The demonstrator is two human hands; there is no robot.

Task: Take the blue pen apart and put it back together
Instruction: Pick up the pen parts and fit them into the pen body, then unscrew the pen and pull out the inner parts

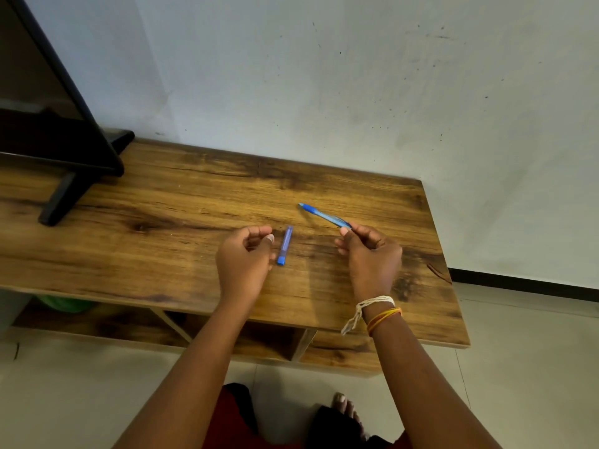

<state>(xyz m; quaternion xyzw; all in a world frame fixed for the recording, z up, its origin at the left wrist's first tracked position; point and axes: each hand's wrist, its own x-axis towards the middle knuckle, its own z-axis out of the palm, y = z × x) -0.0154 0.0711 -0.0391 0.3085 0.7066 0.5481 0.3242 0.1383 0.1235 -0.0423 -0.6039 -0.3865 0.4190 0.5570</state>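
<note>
Head view: pen apart, mid-task. Cap (285,245) flat on the bench (162,202), just right of the left hand (243,257) and not held by it. Left hand loosely curled, fingers half closed around nothing, thumb near the cap's far end. Right hand (372,254) pinched on the near end of the barrel (324,216), tip aimed far-left, raised slightly off the wood by the look of it. Monitor stand (61,199) far left, well apart.

Step, by judgement: cap off, either further stripping or reassembly ahead. Next move likely: pick up cap with left hand, line it up with the barrel's tip, push on straight.
</note>
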